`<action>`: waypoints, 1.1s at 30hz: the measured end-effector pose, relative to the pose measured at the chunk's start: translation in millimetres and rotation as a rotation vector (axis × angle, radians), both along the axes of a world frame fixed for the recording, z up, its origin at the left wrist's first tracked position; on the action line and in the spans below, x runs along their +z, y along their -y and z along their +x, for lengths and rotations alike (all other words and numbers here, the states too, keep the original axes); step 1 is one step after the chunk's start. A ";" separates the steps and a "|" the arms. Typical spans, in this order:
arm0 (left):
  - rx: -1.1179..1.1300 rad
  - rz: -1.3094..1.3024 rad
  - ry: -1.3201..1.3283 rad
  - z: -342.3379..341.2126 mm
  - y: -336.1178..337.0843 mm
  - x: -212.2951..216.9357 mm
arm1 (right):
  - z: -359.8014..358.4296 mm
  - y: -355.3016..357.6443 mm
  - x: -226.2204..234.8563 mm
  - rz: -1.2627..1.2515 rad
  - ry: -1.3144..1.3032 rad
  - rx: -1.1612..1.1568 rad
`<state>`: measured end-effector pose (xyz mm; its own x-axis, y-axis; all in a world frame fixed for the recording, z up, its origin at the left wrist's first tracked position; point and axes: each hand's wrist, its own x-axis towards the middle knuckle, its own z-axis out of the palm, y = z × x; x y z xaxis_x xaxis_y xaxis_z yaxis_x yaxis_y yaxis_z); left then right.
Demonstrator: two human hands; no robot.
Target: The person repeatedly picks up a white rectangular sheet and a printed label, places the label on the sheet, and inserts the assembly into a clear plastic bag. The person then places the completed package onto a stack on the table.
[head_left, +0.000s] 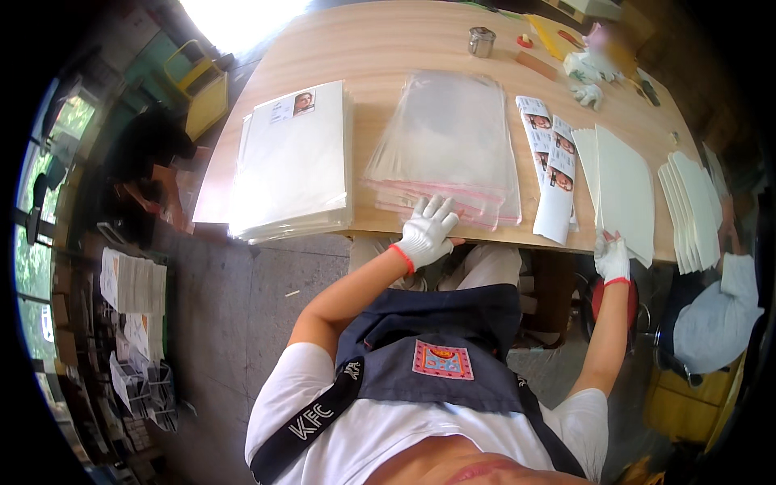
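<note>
Left hand [426, 233], fingers spread flat on the slippery stack of clear bags [446, 149] at the table [388, 48] edge, may push several off; right hand [612, 257] grips the white sheets [624, 190].

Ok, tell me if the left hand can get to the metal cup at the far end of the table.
Probably not from here: the left hand rests on the clear bags at the near edge, the metal cup stands far across.

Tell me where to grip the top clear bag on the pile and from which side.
Grip the top clear bag at its near edge, by the pink strip, coming from the table's front edge. The pile lies flat and fanned there, so single edges are exposed, right under the left hand.
</note>
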<state>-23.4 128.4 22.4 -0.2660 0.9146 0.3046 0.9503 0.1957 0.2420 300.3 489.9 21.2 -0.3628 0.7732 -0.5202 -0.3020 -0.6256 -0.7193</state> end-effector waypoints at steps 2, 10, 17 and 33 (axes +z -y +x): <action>0.069 -0.063 -0.074 -11.3 -13.5 -17.0 | 1.9 -18.3 -0.4 0.041 0.004 -0.122; 0.236 -0.424 -0.027 -46.0 -65.4 25.8 | 54.6 -114.6 -5.4 0.299 0.107 -0.304; 0.167 -0.269 0.122 -74.2 -43.8 20.0 | 61.2 9.3 49.8 0.383 -0.112 -0.124; 0.032 0.171 0.159 -76.3 -17.1 -13.9 | 64.2 179.2 38.3 0.081 -0.044 0.251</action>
